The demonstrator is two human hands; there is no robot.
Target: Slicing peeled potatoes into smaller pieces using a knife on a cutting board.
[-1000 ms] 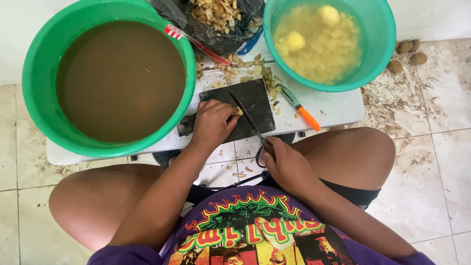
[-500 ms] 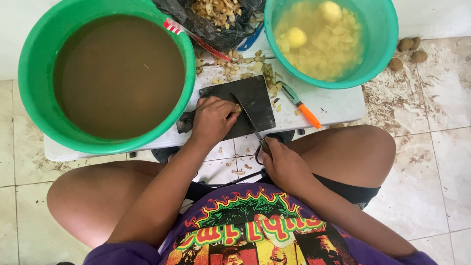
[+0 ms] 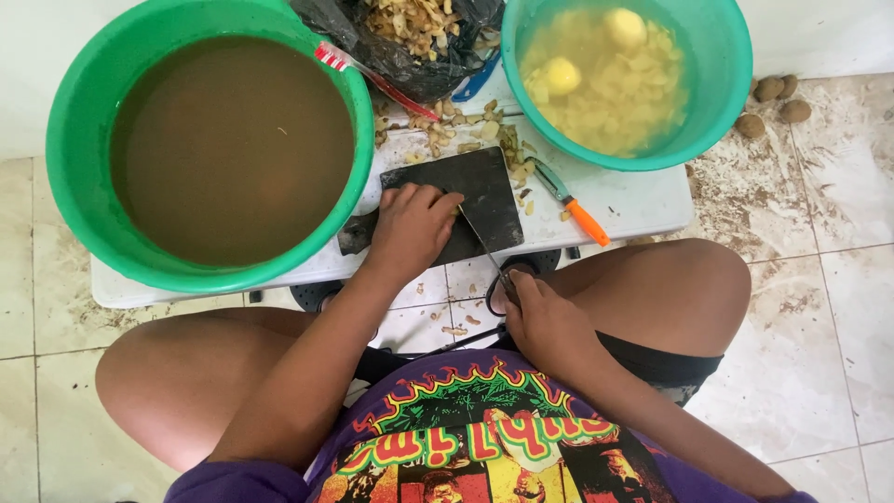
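Evidently the left hand (image 3: 410,228) presses curled fingers on the dark rectangular cutting board (image 3: 484,200); the right hand (image 3: 545,321) grips the thin, stiff knife (image 3: 484,244) beside it by its handle.

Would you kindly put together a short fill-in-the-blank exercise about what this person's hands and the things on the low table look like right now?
1. The left hand presses down on the dark ____ board.
2. The right hand grips the handle of a ____ whose blade reaches onto the board.
3. The large green basin holds ____ water.
4. The tool lying beside the board has an ____ handle.

Missing words: cutting; knife; brown; orange
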